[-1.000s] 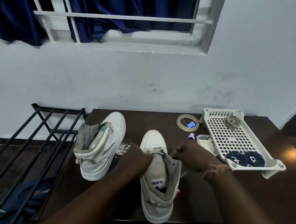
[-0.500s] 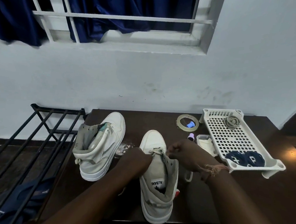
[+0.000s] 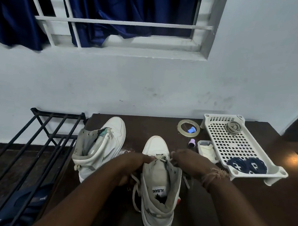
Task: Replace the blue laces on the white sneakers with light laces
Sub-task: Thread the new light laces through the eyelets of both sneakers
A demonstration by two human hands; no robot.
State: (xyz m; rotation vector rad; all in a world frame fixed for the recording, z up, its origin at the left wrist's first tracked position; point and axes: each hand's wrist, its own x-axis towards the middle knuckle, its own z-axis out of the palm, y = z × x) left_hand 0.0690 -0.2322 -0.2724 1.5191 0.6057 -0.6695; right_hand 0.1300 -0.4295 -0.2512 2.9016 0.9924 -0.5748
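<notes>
A white high-top sneaker (image 3: pixel 158 189) stands on the dark table, toe pointing away from me. A light lace (image 3: pixel 135 191) runs through its lowest eyelets and hangs loose down its left side. My left hand (image 3: pixel 132 164) pinches the lace at the left eyelets. My right hand (image 3: pixel 187 159) pinches the lace at the right eyelets. A second white sneaker (image 3: pixel 102 145) without laces stands to the left. Two coiled blue laces (image 3: pixel 247 164) lie in the white perforated tray (image 3: pixel 230 145), with a coiled light lace (image 3: pixel 233 127) at its far end.
A tape roll (image 3: pixel 188 128) with a blue cap inside it, a small purple cap (image 3: pixel 192 142) and a small tub (image 3: pixel 207 150) sit between sneaker and tray. A black metal rack (image 3: pixel 33 140) stands left of the table. The wall and a window are close behind.
Both hands have moved closer together at the lowest eyelets, and the lace now hangs loose along the sneaker's left side.
</notes>
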